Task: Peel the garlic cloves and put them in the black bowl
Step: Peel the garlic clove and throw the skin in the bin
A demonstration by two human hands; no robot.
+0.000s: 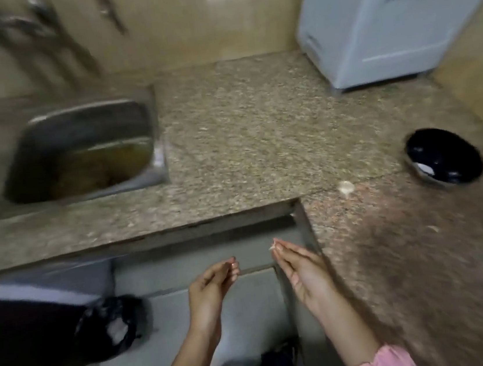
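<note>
Garlic piece (272, 247), pinched by right hand (301, 272) beyond the worktop (258, 135) edge, could fall floorward; left hand (213, 283) curled, contents unclear.

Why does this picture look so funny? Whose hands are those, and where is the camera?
There is no machine here. A person wears a camera on their head, so you look down as if through their eyes. This is the only picture. At the bottom are the person's left hand and right hand, held in front of a speckled counter. The right hand's grip pinches a tiny pale scrap, maybe garlic skin. The left hand's fingers are curled, but it is too blurry to tell if they hold anything. On the counter sit a black bowl with something white inside and a small pale lump, perhaps garlic. A metal sink is set into the counter on the left.
</note>
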